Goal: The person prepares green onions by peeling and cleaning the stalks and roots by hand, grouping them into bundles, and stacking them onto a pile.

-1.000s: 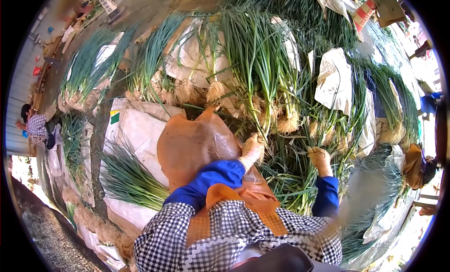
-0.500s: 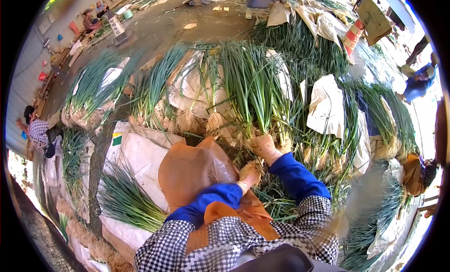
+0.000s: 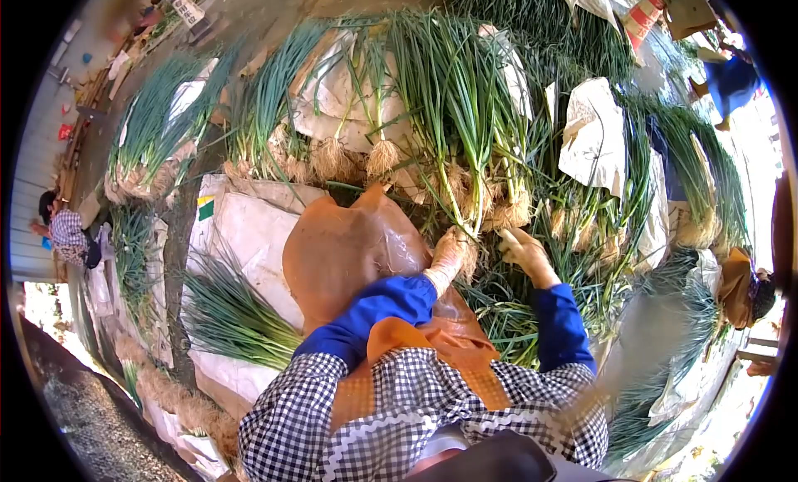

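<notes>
My left hand (image 3: 450,253) is closed round the lower stems of some green onions (image 3: 477,179), just above their roots. Their pale roots (image 3: 469,261) hang beside its fingers, and the long green leaves point away from me. To the right, my right hand (image 3: 525,254) has its fingers curled in, close below the bushy roots (image 3: 509,213) of more green onions. Whether it pinches anything is too small to make out. A brown apron (image 3: 349,253) covers my lap beside the left hand.
Green onion bunches (image 3: 158,129) lie in a row ahead, with white sacks (image 3: 592,141) among them. At my left, another bunch (image 3: 233,316) rests on a pale sack (image 3: 249,241). Loose leaves (image 3: 507,320) are on the ground. A person (image 3: 68,233) sits at far left.
My left hand has moved up and taken hold of the stems near the roots. My right hand has left that spot and shifted right. The view has tilted down.
</notes>
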The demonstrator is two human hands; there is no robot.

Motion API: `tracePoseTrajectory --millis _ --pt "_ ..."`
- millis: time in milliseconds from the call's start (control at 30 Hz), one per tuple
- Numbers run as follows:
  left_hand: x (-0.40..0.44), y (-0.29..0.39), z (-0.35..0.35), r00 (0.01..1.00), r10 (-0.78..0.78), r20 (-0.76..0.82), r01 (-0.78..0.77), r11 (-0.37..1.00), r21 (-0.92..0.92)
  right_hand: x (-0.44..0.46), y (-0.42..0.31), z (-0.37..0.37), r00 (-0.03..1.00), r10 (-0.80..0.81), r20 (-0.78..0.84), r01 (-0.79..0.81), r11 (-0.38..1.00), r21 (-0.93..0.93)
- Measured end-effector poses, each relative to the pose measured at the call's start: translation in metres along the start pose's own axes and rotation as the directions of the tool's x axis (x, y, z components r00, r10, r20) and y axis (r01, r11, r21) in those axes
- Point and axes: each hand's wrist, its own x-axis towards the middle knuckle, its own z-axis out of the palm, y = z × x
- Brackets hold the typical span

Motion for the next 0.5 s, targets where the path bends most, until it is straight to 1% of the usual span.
tracePoseTrajectory --millis 33,67,100,133,167,200,233,300,333,367,400,433,467,500 --pt "0.011 -0.01 0.0 0.998 0.055 -0.021 -0.055 0.998 0.007 0.012 -0.005 0.019 1.0 0.008 -0.002 -0.007 0.98 0.198" --pt "0.04 -0.064 -0.004 0.998 0.067 0.005 -0.067 0.997 0.042 0.018 -0.015 0.032 0.971 -0.221 -0.095 0.202 0.963 -0.176" --pt "0.065 -0.105 0.002 0.999 0.037 0.002 -0.037 0.999 0.007 0.022 -0.022 0.042 0.889 -0.449 -0.094 0.335 0.775 -0.536" --pt "0.057 -0.089 0.0 0.984 -0.166 0.059 0.173 0.834 -0.524 0.028 -0.027 0.049 0.835 -0.543 -0.086 0.375 0.677 -0.633" --pt "0.075 -0.129 -0.002 0.939 0.14 0.314 0.221 0.455 -0.863 0.031 -0.039 0.053 0.816 -0.566 -0.118 0.386 0.685 -0.618" --pt "0.094 -0.17 -0.005 0.743 0.423 0.518 0.547 0.063 -0.835 0.044 -0.048 0.057 0.831 -0.527 -0.179 0.4 0.789 -0.467" --pt "0.085 -0.156 -0.007 0.744 0.424 0.516 0.545 0.063 -0.836 0.06 -0.06 0.059 0.841 -0.513 -0.174 0.37 0.779 -0.507" --pt "0.052 -0.102 -0.014 0.82 0.322 0.474 0.377 0.319 -0.869 0.093 -0.082 0.064 0.86 -0.484 -0.164 0.311 0.75 -0.585" --pt "0.044 -0.099 -0.01 0.882 0.247 0.402 0.34 0.26 -0.904 0.121 -0.073 0.074 0.913 -0.391 -0.121 0.315 0.86 -0.402" --pt "0.036 -0.095 -0.006 0.929 0.168 0.328 0.293 0.206 -0.934 0.15 -0.063 0.083 0.954 -0.29 -0.075 0.271 0.942 -0.197" --pt "0.024 -0.042 -0.001 0.95 -0.036 0.309 0.311 0.138 -0.94 0.178 -0.052 0.092 0.982 -0.188 -0.029 0.188 0.982 -0.005" --pt "0.022 -0.04 0.005 0.994 -0.05 0.098 0.11 0.453 -0.885 0.184 -0.05 0.084 0.619 -0.785 -0.04 0.625 0.522 -0.58" --pt "0.016 -0.021 0.001 0.987 -0.12 0.103 0.149 0.483 -0.863 0.177 -0.063 0.083 0.788 -0.613 -0.059 0.48 0.671 -0.565" --pt "0.01 -0.007 -0.001 0.975 -0.194 0.106 0.192 0.504 -0.842 0.169 -0.074 0.082 0.913 -0.402 -0.071 0.3 0.778 -0.552"
